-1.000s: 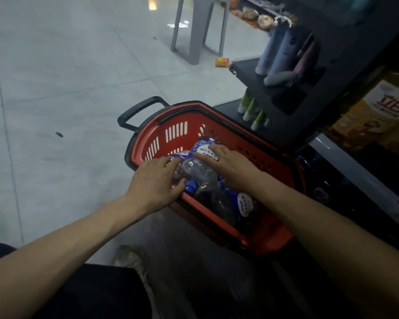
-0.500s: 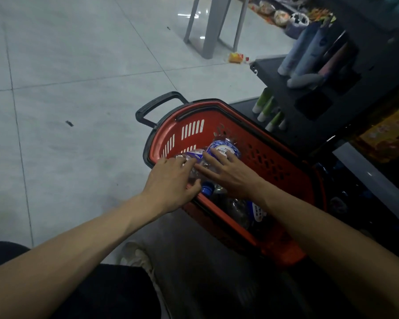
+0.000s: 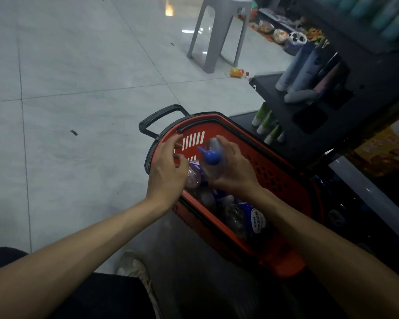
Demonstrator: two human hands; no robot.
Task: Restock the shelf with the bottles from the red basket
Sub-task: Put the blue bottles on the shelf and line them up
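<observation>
1. Gripping a clear bottle with a blue cap, the right hand held it above the far end of the red basket. Its fingers were curled round the bottle's body, and the cap pointed toward the camera.
2. The left hand hovered just beside that bottle, over the basket's left rim, with its fingers bent, spread apart and pinching nothing. Whether it touched the lying bottle beneath it could not be told.
3. More bottles lay on their sides toward the basket's near end. One, the labelled bottle, bore a blue label with a white oval of writing, too blurred to read.
4. A black handle stuck out from the basket's far end.
5. A dark shelf stood just right of the basket. Green tubes stood nearest the basket, with grey-blue tubes beyond them.
6. A yellow pack sat further right of the basket, its printing illegible.
7. A grey stool stood well beyond the basket, with an orange packet by its foot.
</observation>
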